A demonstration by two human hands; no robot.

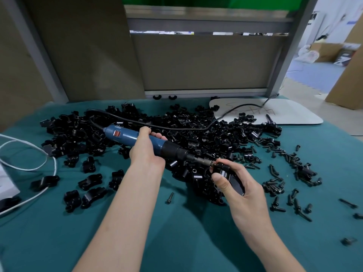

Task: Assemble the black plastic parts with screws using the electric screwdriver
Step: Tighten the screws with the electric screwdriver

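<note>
My left hand [146, 149] grips the blue electric screwdriver [125, 135] around its body; the tool lies nearly level and points right. Its metal bit [204, 160] meets a black plastic part [228, 174] that my right hand [240, 185] holds between thumb and fingers above the green cloth. A big heap of black plastic parts [176, 126] spreads across the table behind both hands. Several black screws [275, 186] lie scattered to the right, and a single screw [170, 197] lies between my forearms.
The screwdriver's black cord [196, 128] runs over the heap to the back right, across a white board [275, 112]. White cables [29, 167] loop at the left edge. Several joined black parts [90, 181] lie at the left front. A grey partition [206, 63] closes the back.
</note>
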